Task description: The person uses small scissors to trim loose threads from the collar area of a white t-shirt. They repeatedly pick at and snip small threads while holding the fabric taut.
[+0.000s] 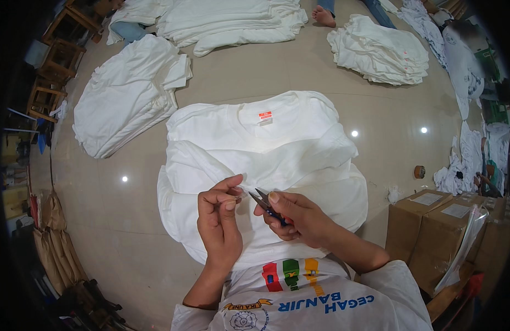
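A stack of white T-shirts (259,165) lies before me, with a red and white neck label (265,118) at the top collar. My left hand (222,219) pinches fine threads or a small bit of white fabric between thumb and fingers, just above the shirts; which of these it is I cannot tell. Right of it, my right hand (296,215) grips small thread snips (265,205) with dark, slightly parted blades. Their tips point towards my left fingertips.
Folded white shirts lie in piles at the left (127,95), top (230,20) and right (379,49) of the tiled floor. Cardboard boxes (428,236) stand at lower right, a tape roll (419,171) behind them. A person's bare foot (323,16) shows at the top.
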{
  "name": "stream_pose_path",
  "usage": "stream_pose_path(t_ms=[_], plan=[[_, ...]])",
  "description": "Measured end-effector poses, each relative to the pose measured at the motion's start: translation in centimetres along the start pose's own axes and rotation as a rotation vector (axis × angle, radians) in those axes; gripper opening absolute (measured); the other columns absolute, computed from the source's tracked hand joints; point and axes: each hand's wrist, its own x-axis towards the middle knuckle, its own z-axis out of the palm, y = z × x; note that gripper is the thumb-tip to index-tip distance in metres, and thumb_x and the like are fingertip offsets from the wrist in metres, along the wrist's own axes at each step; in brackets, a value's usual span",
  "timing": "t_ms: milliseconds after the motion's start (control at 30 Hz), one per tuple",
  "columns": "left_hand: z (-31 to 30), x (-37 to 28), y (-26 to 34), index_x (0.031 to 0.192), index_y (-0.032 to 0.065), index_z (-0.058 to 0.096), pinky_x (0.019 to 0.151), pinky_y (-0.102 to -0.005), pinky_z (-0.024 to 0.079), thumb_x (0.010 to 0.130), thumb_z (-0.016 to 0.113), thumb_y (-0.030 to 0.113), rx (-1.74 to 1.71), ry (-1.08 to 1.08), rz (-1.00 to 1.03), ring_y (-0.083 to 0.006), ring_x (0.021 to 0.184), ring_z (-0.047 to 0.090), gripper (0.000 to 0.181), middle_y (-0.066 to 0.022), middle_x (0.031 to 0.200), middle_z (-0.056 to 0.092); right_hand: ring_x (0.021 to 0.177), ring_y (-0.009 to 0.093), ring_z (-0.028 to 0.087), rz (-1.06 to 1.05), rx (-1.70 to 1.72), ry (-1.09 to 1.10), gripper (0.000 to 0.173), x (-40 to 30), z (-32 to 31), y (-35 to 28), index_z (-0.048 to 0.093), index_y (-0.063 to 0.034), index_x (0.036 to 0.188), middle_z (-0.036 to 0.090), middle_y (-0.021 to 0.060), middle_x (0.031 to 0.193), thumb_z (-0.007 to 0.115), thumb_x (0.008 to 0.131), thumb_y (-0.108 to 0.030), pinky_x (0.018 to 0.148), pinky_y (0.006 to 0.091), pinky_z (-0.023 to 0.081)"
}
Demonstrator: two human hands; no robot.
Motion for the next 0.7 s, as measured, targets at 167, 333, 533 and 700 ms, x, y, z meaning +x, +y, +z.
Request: stream_pose_path(t_ms=[167,333,533,700], plan=[[-0.1,0.2,0.2,0.111,0.0033,0.051,0.107,-0.0341,0.046,0.112,0.050,0.014,0.177,0.022,0.024,-0.0229,0.120,0.059,0.011,-0.0227,0.137,0.063,0.054,0.005,0.033,0.003,0.034,-0.011,0.043,0.0,0.1,0.0,0.064,-0.0031,0.117,0.051,-0.0020,0.078,0.047,0.114,-0.043,0.047,0.0231,0.026],[-1.3,0.5,1.1,0.109,0.0028,0.056,0.107,-0.0373,0.048,0.109,0.053,0.010,0.341,0.020,-0.001,-0.0275,0.131,0.054,0.008,-0.0173,0.143,0.051,0.054,0.004,0.033,0.018,-0.022,0.102,0.044,-1.0,1.1,-0.1,0.063,-0.0043,0.114,0.047,-0.0057,0.075,0.047,0.114,-0.045,0.047,0.0220,0.026],[-1.5,-0.3,2.1,0.106,0.0030,0.057,0.098,-0.0385,0.060,0.108,0.056,0.011,0.339,0.000,-0.113,-0.0284,0.132,0.053,0.008,-0.0142,0.145,0.041,0.061,0.003,0.037,-0.185,-0.367,0.093,0.046,-3.4,1.4,-3.0,0.066,-0.0028,0.113,0.046,-0.0061,0.071,0.046,0.114,-0.045,0.055,0.0218,0.032],[-0.6,-0.1,2.3,0.111,0.0048,0.055,0.093,-0.0399,0.064,0.111,0.056,0.019,-0.126,0.033,-0.335,-0.0247,0.126,0.056,0.014,-0.0112,0.142,0.043,0.067,0.006,0.047,-0.078,-0.871,0.143,0.051,-1.3,0.4,-9.0,0.075,-0.0025,0.103,0.053,-0.0044,0.070,0.049,0.113,-0.045,0.062,0.0245,0.040]])
